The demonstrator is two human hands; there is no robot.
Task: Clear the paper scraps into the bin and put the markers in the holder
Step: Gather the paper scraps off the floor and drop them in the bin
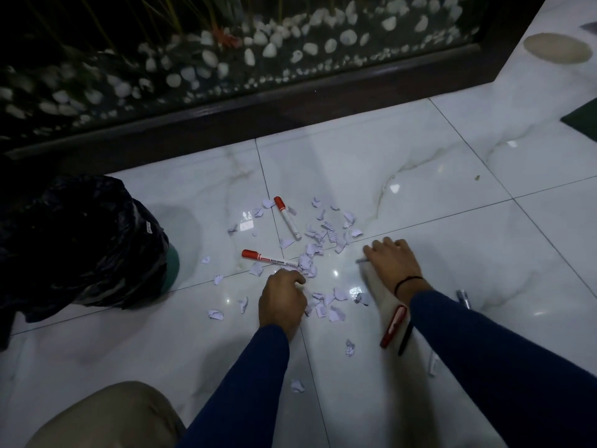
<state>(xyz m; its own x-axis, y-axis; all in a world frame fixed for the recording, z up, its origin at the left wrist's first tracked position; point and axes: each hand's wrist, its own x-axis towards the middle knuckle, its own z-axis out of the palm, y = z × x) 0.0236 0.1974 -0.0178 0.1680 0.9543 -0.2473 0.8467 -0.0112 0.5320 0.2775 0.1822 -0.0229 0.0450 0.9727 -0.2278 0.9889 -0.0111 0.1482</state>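
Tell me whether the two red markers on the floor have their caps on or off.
Capped. The far marker and the near marker each lie flat on the tile floor with a red cap seated on one end.

Glossy white marble-look tile floor (420, 176). On it: scattered torn paper scraps (318, 240), two red-capped whiteboard markers (287, 217) (269, 255) lying flat among them, black-bagged bin (80, 240) at left, small metallic item (464, 298) at right.

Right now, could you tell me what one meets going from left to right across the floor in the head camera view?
Black bin bag → red-capped marker lying flat → left hand → right hand → small silver object.
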